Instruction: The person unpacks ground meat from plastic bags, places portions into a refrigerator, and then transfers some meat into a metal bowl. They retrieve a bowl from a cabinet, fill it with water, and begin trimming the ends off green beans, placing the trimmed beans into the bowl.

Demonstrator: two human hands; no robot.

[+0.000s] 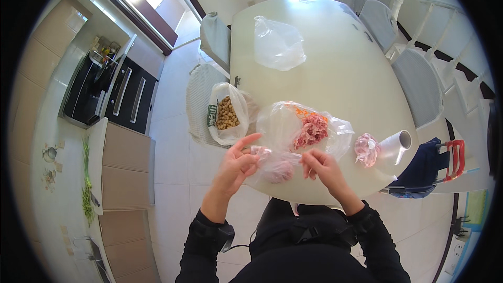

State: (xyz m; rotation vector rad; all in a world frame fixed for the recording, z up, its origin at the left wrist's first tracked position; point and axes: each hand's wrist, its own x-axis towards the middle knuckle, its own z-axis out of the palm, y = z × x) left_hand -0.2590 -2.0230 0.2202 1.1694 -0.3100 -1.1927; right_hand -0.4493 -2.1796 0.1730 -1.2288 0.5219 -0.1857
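Between my hands, a thin clear plastic bag with a lump of ground meat [280, 172] hangs or rests at the near table edge. My left hand [239, 161] pinches one side of its top between thumb and fingers, index finger stretched out. My right hand [319, 164] grips the other side with curled fingers. Just beyond lies an opened plastic bag [274, 122] with loose ground meat [313, 130] on it. To the right sit a knotted bag of meat [367, 149] and a roll of clear plastic bags [394, 146].
A bag of peanuts [228, 114] stands on a covered chair [196, 102] at the table's left. An empty plastic bag [279, 45] lies on the far part of the table [334, 70]. A navy bag with a red handle [422, 169] stands at the right.
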